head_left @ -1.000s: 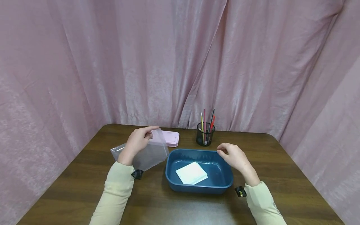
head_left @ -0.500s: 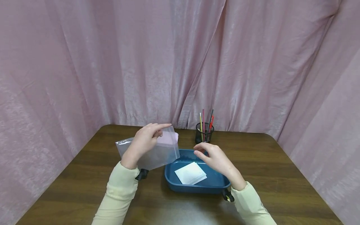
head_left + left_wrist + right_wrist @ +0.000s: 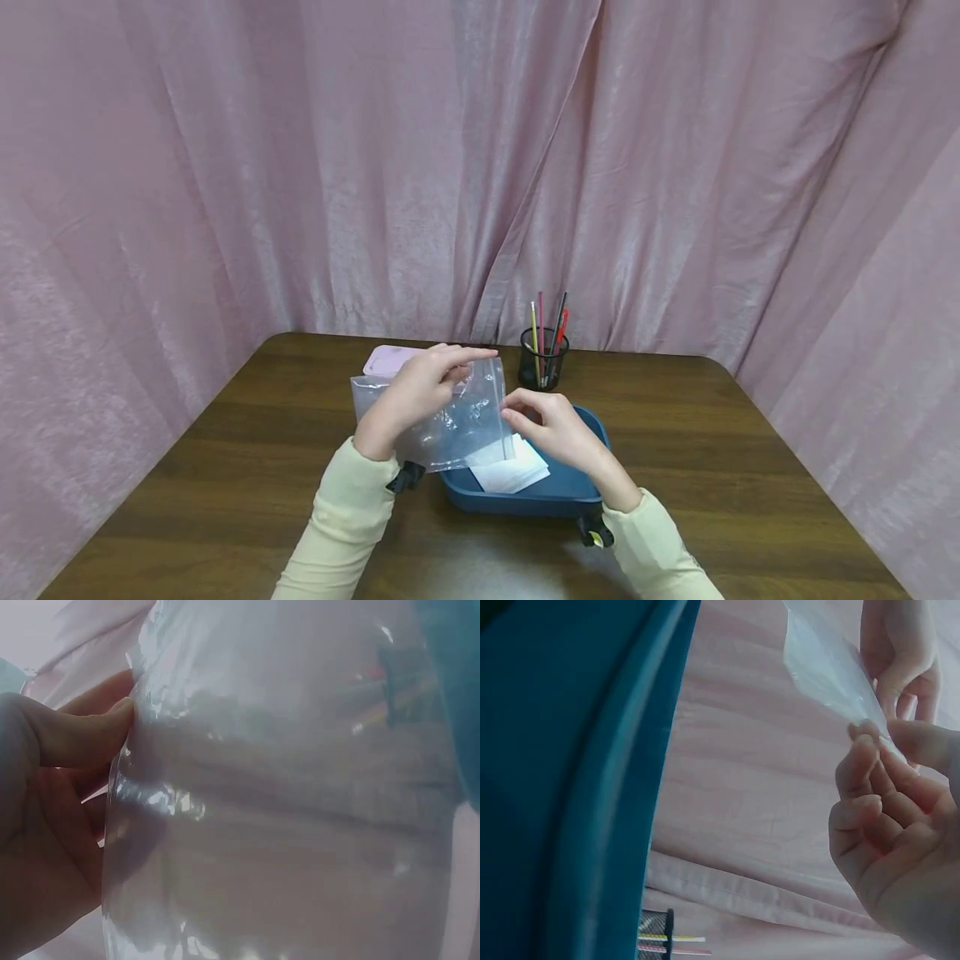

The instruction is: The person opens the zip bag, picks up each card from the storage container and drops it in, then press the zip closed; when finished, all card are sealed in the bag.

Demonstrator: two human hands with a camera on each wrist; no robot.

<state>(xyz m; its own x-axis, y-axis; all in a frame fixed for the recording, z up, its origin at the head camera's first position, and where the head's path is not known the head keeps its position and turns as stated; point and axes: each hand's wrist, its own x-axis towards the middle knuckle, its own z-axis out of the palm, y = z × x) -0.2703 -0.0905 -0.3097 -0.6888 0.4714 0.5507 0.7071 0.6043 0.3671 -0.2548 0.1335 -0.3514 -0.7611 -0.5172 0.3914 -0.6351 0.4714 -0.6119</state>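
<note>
My left hand (image 3: pixel 423 387) pinches the top edge of a clear plastic zip bag (image 3: pixel 457 429), thumb on the near side in the left wrist view. The bag hangs tilted, its zip end pointing right, and it looks flat. At that zip end my right hand (image 3: pixel 558 432) has thumb and index finger pinching the bag's edge; the right wrist view shows the bag (image 3: pixel 829 671) running to these fingertips. Behind and below the bag sits a blue rectangular tray (image 3: pixel 525 503), its left part covered. Small white square sheets (image 3: pixel 521 473) lie in it, partly seen through the plastic.
A pink case (image 3: pixel 386 360) lies at the back left, partly behind my left hand. The black mesh pencil cup (image 3: pixel 531 371) with several pencils and a red pen stands behind the tray. Pink curtains (image 3: pixel 375 167) hang beyond the wooden table (image 3: pixel 712 467).
My left hand has carried the bag rightward, over the tray's left part. The right hand has moved left from the tray's right side and taken hold of the bag's zip edge.
</note>
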